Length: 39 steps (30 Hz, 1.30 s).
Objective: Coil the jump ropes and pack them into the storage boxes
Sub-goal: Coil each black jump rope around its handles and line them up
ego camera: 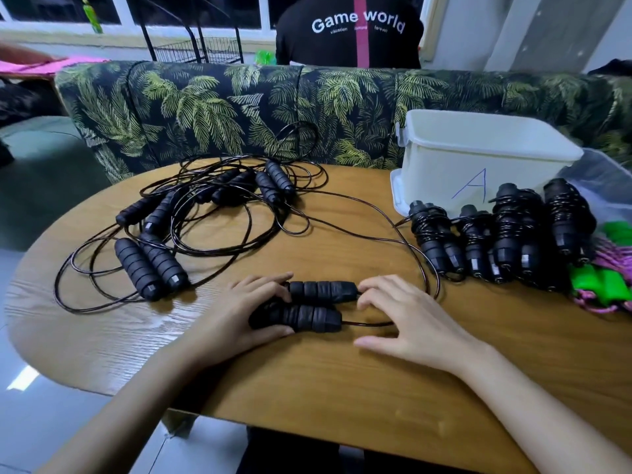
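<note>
I am viewing an oval wood-grain table [307, 381] standing on a pale tiled floor [51, 422]. A palm-print sofa [205, 107] is backing the far edge. Behind it, a person in a black shirt [349, 32] is facing away, near a wire rack [198, 46] and windows [68, 8].

The left hand [239, 313] is curling around a pair of handles [307, 318] lying side by side at the near centre of the table. The right hand [410, 319] is resting spread on the table, fingertips touching the cord [369, 324] at the handle ends.

Loose ropes [205, 213] are lying tangled at far left. Coiled ropes [506, 234] are lying in a row just in front of the white storage box [478, 155] marked "A". Green and pink ropes [612, 282] are lying at the right edge.
</note>
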Each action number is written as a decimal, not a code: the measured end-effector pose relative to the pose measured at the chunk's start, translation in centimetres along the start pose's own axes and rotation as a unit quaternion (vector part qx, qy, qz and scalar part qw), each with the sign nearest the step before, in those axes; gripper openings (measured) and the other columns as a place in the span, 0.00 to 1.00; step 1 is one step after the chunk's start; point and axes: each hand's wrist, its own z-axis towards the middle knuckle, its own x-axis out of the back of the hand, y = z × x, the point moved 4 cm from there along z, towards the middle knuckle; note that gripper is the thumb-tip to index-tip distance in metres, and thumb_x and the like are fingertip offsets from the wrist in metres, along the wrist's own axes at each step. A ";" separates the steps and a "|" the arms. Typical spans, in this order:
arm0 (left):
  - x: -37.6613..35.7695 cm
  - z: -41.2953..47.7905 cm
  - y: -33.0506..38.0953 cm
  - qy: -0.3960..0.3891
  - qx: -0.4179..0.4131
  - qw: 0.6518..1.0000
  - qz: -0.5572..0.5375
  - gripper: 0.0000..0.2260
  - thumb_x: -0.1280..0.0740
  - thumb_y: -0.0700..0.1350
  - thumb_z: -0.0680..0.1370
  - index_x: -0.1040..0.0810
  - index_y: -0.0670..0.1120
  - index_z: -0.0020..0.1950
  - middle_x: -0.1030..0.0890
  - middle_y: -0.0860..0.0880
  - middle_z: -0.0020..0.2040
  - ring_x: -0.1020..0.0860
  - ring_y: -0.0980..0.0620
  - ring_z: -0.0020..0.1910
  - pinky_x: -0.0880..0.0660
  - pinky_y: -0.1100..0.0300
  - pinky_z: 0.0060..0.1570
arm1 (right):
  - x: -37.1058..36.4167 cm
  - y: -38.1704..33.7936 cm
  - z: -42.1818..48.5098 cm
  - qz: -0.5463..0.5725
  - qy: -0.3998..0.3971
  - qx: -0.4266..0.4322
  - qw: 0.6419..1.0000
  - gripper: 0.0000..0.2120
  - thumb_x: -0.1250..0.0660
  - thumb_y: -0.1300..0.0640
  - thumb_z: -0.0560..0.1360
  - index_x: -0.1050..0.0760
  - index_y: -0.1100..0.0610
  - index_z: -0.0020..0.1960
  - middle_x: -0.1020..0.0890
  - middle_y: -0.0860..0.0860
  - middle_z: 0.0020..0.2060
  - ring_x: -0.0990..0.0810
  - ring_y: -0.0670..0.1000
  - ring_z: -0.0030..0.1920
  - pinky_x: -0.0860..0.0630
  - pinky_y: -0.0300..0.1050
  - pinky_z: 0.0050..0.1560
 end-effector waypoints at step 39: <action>-1.1 3.7 0.7 0.096 0.060 0.989 0.095 0.16 0.28 0.50 0.74 0.23 0.53 0.61 0.25 0.49 0.65 0.25 0.42 0.56 0.25 0.47 0.54 | 2.5 3.8 -0.8 -0.164 0.198 -0.088 0.962 0.14 0.35 0.49 0.76 0.25 0.59 0.40 0.25 0.51 0.38 0.26 0.55 0.43 0.25 0.47 0.32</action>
